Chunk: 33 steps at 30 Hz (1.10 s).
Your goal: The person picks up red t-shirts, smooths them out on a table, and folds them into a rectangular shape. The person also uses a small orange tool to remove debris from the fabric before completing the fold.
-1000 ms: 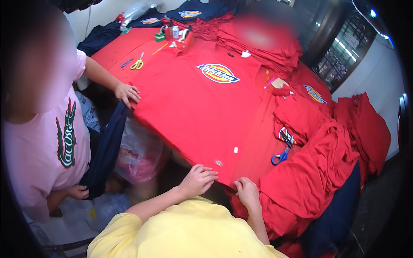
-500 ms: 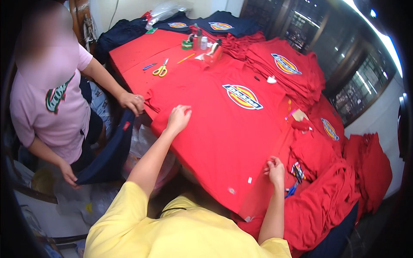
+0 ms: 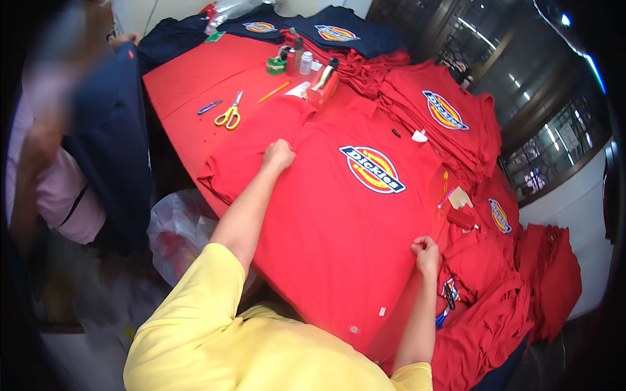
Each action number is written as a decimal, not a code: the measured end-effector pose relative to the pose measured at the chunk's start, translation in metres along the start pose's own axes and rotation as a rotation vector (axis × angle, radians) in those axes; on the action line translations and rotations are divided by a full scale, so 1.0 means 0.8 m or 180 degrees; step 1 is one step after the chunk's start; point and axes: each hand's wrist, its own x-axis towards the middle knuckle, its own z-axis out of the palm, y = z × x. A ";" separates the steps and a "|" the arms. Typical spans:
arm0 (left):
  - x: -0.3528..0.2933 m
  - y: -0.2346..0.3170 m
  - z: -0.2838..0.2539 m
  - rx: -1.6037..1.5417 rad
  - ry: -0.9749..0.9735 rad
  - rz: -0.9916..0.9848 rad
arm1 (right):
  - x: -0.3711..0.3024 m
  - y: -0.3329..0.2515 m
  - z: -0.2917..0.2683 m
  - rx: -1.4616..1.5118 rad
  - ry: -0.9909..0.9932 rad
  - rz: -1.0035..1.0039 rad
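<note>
A red T-shirt (image 3: 313,228) with an oval yellow, white and blue chest print lies spread on the red-covered table. My left hand (image 3: 280,155) is closed on its upper left part, near the sleeve, where the cloth creases. At the shirt's right edge, my right hand (image 3: 426,253) is pinched on the cloth, the fingertips partly hidden by the curled fingers. Two small white marks show near the shirt's lower edge. Yellow-handled scissors (image 3: 228,117), a blue pen-like tool (image 3: 209,107) and a yellow pencil (image 3: 273,92) lie beyond my left hand.
At the left, a person in pink holds up a dark navy garment (image 3: 111,130). Red shirts (image 3: 433,98) are piled far right; more red cloth (image 3: 489,313) heaps beside my right arm. Bottles (image 3: 306,63) and a green tape dispenser (image 3: 276,64) stand at the back. A clear plastic bag (image 3: 176,228) hangs near the table's left edge.
My left hand has closed on the shirt and shifted slightly right. My right hand has moved slightly right and curled more. The person at left has raised the navy garment. The view has shifted a little.
</note>
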 end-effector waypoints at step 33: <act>-0.334 0.110 -0.069 -0.2027 -0.1436 0.2739 | -0.171 -0.302 -0.083 0.1686 -0.0027 -0.1410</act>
